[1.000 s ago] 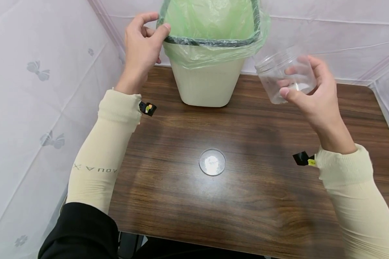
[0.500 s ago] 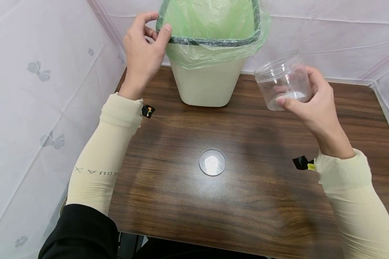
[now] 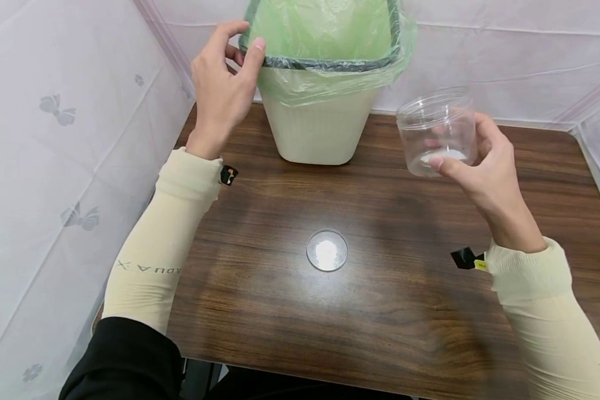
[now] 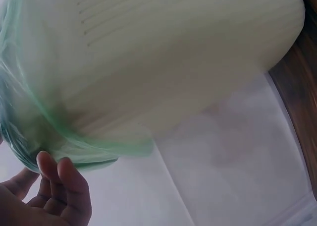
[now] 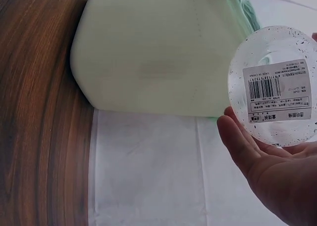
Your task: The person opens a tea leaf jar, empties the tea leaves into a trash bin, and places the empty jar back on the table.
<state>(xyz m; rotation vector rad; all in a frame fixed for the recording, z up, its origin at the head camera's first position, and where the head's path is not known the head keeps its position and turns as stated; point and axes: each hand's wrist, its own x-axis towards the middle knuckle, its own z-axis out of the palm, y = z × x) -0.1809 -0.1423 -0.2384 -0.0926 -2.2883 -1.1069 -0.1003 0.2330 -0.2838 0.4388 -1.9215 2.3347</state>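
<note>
My right hand (image 3: 492,166) holds a clear plastic jar (image 3: 437,130) above the table, right of the trash can. The jar is nearly upright, its lidless mouth facing up and tilted slightly left. In the right wrist view, a white barcode label (image 5: 277,89) covers part of its base, with small dark flecks around it. At the left corner of the cream trash can (image 3: 320,128), my left hand (image 3: 222,91) grips the rim with thumb and fingers. A green bag (image 3: 330,86) lines the can and folds over its rim.
A round clear lid (image 3: 327,250) lies flat on the brown wooden table (image 3: 280,311), reflecting the light. White patterned sheets (image 3: 80,139) hang along the left side and back. The table's front edge is close to the person.
My right hand has lowered slightly and turned the jar from leaning left to nearly upright. The left hand has shifted a little at the can's rim. The lid stays put.
</note>
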